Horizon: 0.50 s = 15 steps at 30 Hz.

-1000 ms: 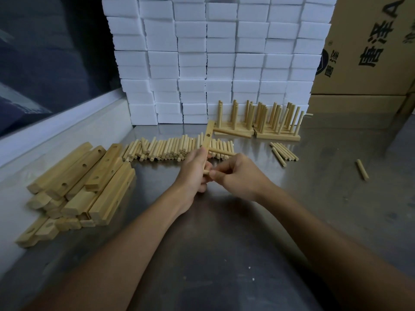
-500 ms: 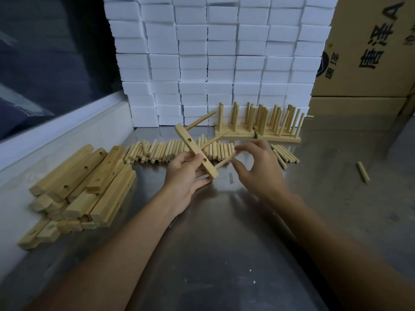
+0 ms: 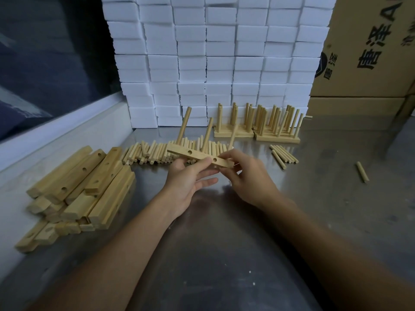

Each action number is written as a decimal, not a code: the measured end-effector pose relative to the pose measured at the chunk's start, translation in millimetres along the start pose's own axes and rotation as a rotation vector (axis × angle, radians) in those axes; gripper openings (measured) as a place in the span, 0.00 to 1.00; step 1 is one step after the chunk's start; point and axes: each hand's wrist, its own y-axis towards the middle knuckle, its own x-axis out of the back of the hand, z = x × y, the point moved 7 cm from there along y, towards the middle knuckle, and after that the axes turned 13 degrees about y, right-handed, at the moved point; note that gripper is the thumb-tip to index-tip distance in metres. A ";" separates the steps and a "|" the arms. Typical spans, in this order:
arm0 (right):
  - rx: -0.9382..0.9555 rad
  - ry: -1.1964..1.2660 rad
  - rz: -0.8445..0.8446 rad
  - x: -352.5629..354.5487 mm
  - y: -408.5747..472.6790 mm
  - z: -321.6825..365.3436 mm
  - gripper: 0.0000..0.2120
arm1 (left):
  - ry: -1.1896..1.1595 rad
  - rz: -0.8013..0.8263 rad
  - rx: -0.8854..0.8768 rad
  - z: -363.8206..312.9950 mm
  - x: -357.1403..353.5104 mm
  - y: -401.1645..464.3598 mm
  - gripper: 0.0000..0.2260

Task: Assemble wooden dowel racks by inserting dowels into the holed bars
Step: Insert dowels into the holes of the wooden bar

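Observation:
I hold a holed wooden bar [image 3: 199, 155] above the steel table, lying roughly level, with three dowels [image 3: 183, 125] standing out of it away from me. My left hand [image 3: 190, 177] grips the bar from below, thumb on its near face. My right hand [image 3: 249, 173] pinches the bar's right end. Behind the bar lies a row of loose dowels [image 3: 155, 151]. A pile of holed bars [image 3: 85, 187] is at the left. Finished racks [image 3: 265, 129] stand at the back, dowels upright.
A wall of white foam blocks [image 3: 213, 59] rises at the back and cardboard boxes [image 3: 370, 48] at the right. A few loose dowels [image 3: 284, 154] lie right of the hands and one dowel [image 3: 362, 171] further right. A white ledge [image 3: 56, 129] borders the table's left.
The bar turned from upright to nearly level, its dowels now pointing up and away. My right hand came back from the dowels to the bar's right end.

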 end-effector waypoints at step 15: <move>-0.014 -0.119 -0.227 21.1 -0.6 -15.5 0.12 | -0.098 -0.266 0.024 3.9 25.2 2.8 0.10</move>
